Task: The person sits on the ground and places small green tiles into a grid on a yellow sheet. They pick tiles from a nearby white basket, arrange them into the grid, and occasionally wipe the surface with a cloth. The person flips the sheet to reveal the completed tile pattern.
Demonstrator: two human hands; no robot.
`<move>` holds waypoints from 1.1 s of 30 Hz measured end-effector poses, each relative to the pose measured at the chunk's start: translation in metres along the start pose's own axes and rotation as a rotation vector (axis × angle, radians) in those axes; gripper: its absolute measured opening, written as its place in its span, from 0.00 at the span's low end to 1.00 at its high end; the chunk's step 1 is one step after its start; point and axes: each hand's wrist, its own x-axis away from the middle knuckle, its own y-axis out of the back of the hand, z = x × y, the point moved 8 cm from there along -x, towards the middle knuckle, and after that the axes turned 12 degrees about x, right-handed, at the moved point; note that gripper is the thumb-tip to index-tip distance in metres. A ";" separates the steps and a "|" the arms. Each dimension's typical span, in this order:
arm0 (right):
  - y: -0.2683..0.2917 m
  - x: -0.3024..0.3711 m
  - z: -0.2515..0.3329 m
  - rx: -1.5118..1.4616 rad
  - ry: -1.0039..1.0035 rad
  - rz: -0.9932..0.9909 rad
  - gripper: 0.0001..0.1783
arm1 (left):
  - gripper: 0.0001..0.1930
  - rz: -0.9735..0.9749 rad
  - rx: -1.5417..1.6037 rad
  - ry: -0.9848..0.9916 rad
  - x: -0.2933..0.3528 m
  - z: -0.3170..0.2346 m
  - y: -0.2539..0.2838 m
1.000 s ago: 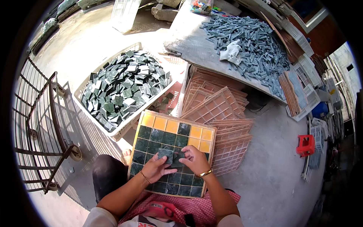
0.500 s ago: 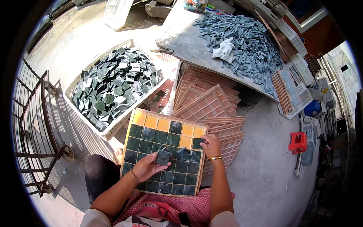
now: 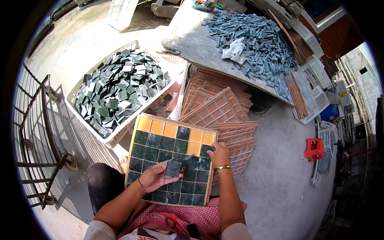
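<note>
A square grid tray (image 3: 144,124) with an orange-yellow base lies tilted across my lap. Dark green square tiles fill most of its compartments; several cells along the far edge show bare orange. Above the tray's middle, my left hand (image 3: 155,178) is closed around a dark green square tile (image 3: 173,168), possibly with others stacked beneath it. At the tray's right edge, my right hand (image 3: 220,155) pinches at a tile (image 3: 206,151) in a compartment of the second row from the far side. Another loose tile (image 3: 191,161) sits tilted on the tray, right of my left hand.
A white plastic crate (image 3: 109,139) heaped with green tiles stands at the far left. Stacked reddish grid trays (image 3: 212,106) lie beyond my tray. Narrow stone strips (image 3: 256,44) and a white glove (image 3: 234,51) cover a board. A red stool (image 3: 314,149) stands right; a metal rack (image 3: 48,120) stands left.
The tile in my left hand has turned flatter, showing more of its face. My right fingers stay at the same tile, and the tray shifts slightly left in view.
</note>
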 end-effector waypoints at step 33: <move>-0.009 0.045 0.089 -0.834 0.122 0.878 0.13 | 0.26 -0.052 0.096 -0.128 0.001 -0.006 0.010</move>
